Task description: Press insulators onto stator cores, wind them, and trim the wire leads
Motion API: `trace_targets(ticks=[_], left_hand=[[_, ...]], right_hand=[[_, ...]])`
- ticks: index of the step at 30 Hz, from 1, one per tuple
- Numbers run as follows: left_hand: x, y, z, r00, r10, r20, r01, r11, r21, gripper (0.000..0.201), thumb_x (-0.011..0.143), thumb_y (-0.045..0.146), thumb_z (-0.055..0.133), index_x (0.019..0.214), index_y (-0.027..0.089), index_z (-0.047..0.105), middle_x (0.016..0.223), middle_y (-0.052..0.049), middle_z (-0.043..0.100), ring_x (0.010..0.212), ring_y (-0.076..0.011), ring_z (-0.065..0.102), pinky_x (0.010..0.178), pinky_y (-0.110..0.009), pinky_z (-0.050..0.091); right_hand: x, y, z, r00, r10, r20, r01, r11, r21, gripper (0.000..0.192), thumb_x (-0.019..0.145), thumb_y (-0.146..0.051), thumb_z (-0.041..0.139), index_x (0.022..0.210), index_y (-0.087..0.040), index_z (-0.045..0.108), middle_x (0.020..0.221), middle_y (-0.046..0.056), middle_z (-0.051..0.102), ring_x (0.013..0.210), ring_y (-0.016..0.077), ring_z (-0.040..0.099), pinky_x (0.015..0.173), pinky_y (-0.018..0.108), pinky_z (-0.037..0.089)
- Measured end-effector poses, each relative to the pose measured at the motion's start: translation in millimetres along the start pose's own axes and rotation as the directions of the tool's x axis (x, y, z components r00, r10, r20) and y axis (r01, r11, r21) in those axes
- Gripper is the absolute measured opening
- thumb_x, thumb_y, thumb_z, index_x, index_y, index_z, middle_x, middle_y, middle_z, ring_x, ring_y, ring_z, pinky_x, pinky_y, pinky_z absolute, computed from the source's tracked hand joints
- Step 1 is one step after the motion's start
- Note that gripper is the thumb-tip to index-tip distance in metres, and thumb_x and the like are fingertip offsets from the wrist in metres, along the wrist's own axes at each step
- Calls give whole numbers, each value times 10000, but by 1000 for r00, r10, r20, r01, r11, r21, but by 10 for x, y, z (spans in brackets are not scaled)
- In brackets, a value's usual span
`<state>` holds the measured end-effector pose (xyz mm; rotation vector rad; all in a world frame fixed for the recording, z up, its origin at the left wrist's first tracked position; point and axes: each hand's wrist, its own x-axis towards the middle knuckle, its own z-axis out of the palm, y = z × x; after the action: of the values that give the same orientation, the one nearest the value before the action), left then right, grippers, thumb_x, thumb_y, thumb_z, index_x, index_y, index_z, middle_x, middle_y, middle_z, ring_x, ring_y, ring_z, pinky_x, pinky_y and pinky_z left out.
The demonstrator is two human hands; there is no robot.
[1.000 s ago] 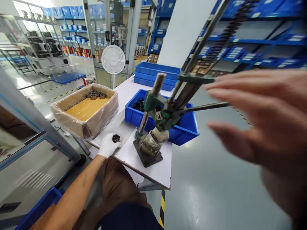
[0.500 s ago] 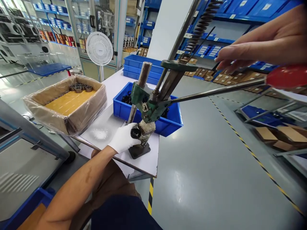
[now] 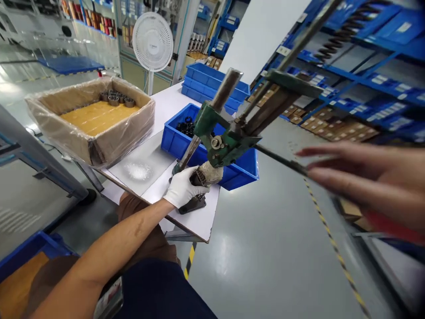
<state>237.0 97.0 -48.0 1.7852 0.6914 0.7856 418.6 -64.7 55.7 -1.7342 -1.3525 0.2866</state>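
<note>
here the press lever slants down-right under the right hand

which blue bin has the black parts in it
The single blue bin right behind the green press, with black parts inside. The stacked blue bins farther back show no contents.

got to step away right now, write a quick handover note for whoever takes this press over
Left hand, gloved, holds a part at the base of the green hand press.
Right hand, bare and blurred, is on the press lever, fingers open.
Blue bin of dark parts sits behind the press; cardboard box holds a few metal rings at its far end.
Pressing of this part not visibly finished.
</note>
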Motion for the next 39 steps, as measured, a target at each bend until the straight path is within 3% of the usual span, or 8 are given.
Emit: trace_targets(ticks=[5, 9, 14, 21, 26, 30, 32, 39], left_hand=[[-39, -50, 16, 1000, 4, -29, -7, 996, -91, 761, 581, 304, 880, 1284, 220, 601, 1223, -54, 704, 1137, -272, 646, 1043, -416, 489], [-54, -82, 25, 1000, -14, -10, 13, 996, -93, 831, 589, 343, 875, 1344, 238, 545, 1228, -45, 696, 1136, -263, 646, 1017, -404, 506], [-36, -97, 12, 1000, 21, 24, -19, 998, -64, 776, 586, 331, 874, 1299, 256, 576, 1198, -27, 699, 1105, -249, 652, 983, -387, 518], [-46, -63, -12, 997, 75, -17, -75, 997, -16, 710, 579, 318, 873, 1237, 245, 615, 1148, -27, 715, 1038, -243, 672, 916, -365, 530], [-34, -29, 0, 991, 128, -37, -127, 991, 44, 537, 625, 323, 830, 1129, 222, 675, 1109, -61, 712, 1024, -279, 663, 921, -404, 519], [-109, -12, -79, 985, 154, -80, -149, 987, 63, 463, 646, 309, 812, 1079, 192, 696, 1076, -70, 701, 1018, -266, 654, 959, -399, 506], [-241, 18, -181, 979, 145, -143, -135, 988, 79, 444, 674, 266, 782, 1100, 188, 682, 1094, -69, 664, 1036, -239, 639, 970, -370, 506], [-1092, 363, -797, 904, 214, -371, -108, 952, 285, 520, 639, 262, 833, 1126, 236, 651, 1069, -38, 564, 964, -192, 635, 899, -324, 541]], right_hand=[[57, 94, 177, 974, 147, 175, -141, 989, -44, 618, 817, -648, 656, 1181, -148, 668, 1072, 144, 683, 972, 254, 674, 819, 416, 572], [-32, 256, 257, 891, 362, 273, -369, 929, -28, 631, 758, -651, 701, 1113, -129, 682, 1029, 147, 703, 860, 246, 694, 763, 388, 578], [-73, 507, 449, 915, 388, 113, -377, 920, -110, 594, 825, -681, 589, 588, -137, 599, 550, 56, 564, 518, 136, 513, 515, 262, 424], [146, 892, 1051, 964, 240, -115, -242, 970, -3, 597, 842, -681, 540, 559, -157, 494, 565, 22, 498, 580, 125, 452, 586, 265, 372], [-36, 723, 629, 959, 278, 59, -283, 955, 88, 532, 839, -625, 632, 632, -135, 598, 629, 57, 573, 626, 153, 541, 612, 278, 421], [-420, 648, 100, 965, 243, 95, -261, 892, 368, 756, 858, -845, 275, 740, -193, 641, 512, 14, 418, 464, 138, 407, 473, 289, 377], [-651, 652, 59, 971, 227, 72, -228, 802, 552, 702, 904, -778, 267, 785, -219, 674, 532, 11, 393, 477, 133, 394, 480, 284, 379], [-871, 191, 1214, 939, -84, 335, -213, 624, 752, 382, 959, -523, 490, 923, -197, 685, 619, 27, 508, 554, 131, 506, 507, 235, 406]])
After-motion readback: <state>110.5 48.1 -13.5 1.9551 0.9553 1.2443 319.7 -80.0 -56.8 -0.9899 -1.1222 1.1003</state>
